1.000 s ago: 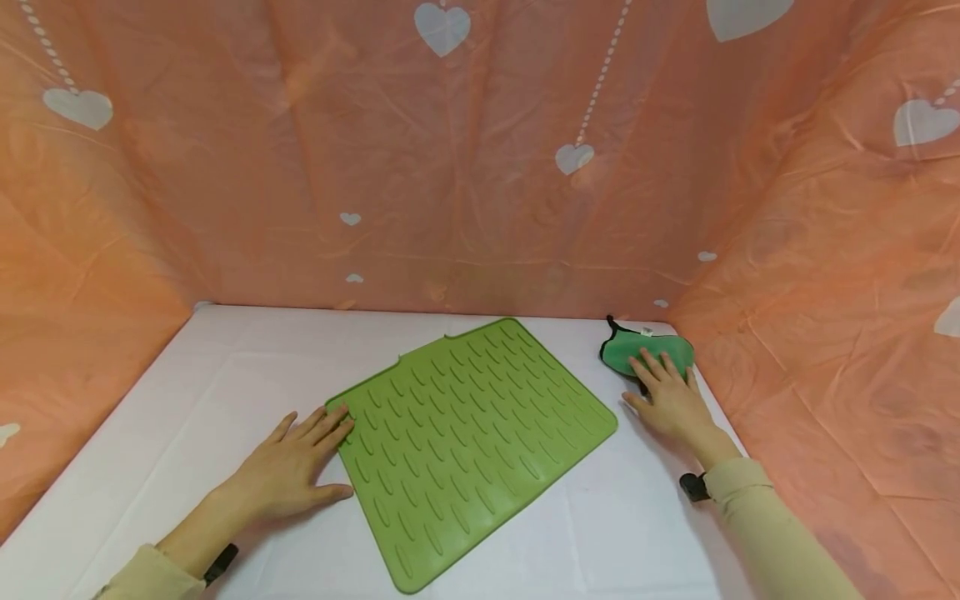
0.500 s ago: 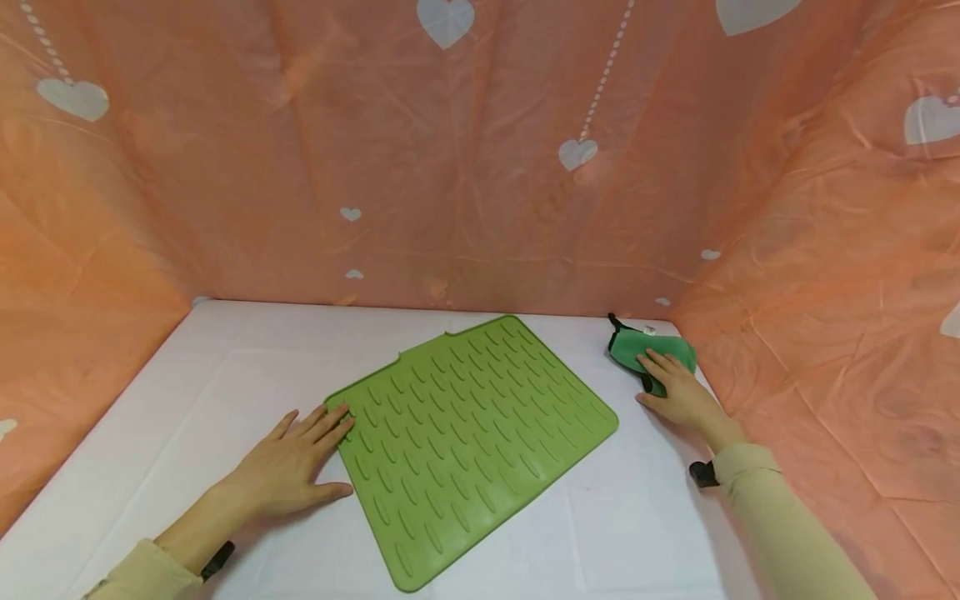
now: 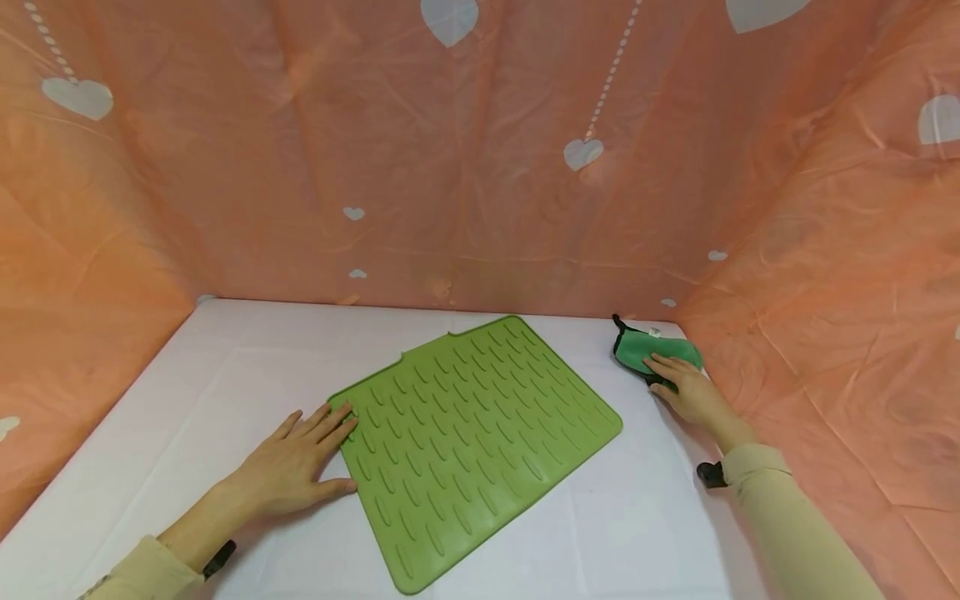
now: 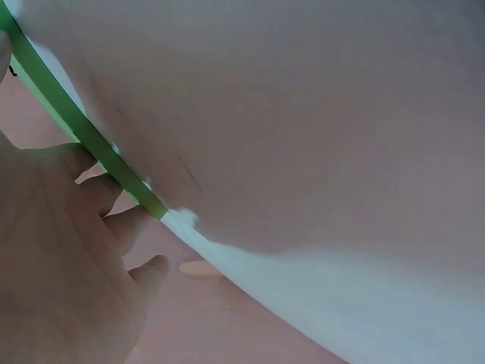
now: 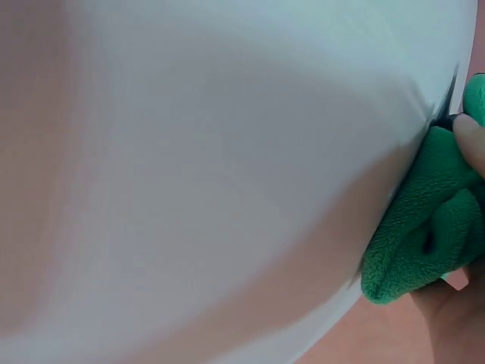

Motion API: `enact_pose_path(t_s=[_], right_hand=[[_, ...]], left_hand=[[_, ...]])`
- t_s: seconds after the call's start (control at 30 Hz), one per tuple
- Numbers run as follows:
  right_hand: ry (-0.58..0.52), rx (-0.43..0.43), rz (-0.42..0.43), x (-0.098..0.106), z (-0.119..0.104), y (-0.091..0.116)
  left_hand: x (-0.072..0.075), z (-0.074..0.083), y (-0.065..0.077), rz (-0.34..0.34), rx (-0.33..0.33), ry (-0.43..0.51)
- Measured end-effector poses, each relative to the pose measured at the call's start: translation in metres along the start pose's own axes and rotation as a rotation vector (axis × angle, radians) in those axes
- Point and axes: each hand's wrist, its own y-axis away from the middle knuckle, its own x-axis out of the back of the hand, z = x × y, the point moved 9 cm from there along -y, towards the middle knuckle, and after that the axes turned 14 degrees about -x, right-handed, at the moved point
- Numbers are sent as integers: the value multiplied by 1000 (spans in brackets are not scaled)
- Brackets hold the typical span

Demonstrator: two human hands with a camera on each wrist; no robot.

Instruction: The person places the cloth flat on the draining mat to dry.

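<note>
A green rubbery mat (image 3: 480, 450) with raised oblong ridges and a notched far edge lies flat at an angle on the table. On its left edge rest the spread, straight fingers of my left hand (image 3: 288, 467); its thumb lies beside the mat's rim. The left wrist view shows the mat edge-on (image 4: 98, 148) under those fingers. At the back right, my right hand (image 3: 696, 398) pinches the near side of a green plush cloth (image 3: 637, 348) with black trim, a black loop and a white tag. In the right wrist view the cloth (image 5: 413, 227) bunches between thumb and fingers.
A white cloth (image 3: 615, 533) covers the table. Orange curtains (image 3: 465, 192) with white hearts hang behind it and along both sides. The green cloth lies close to the corner where the back and right curtains meet.
My right hand has slid slightly right and gone from lying flat over the green cloth to pinching its near side. The cloth has shifted a little right. My left hand stays on the mat.
</note>
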Motion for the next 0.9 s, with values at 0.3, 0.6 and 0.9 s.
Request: enact_pose_path(t_s=[0.3, 0.6, 0.9], right_hand=[[-53, 83, 142, 14, -5, 6], [-84, 96, 268, 26, -5, 10], [-119, 46, 393, 50, -12, 13]], left_hand=[[-1, 1, -1, 0, -7, -9], [-1, 1, -2, -14, -2, -21], [2, 2, -3, -9, 2, -24]])
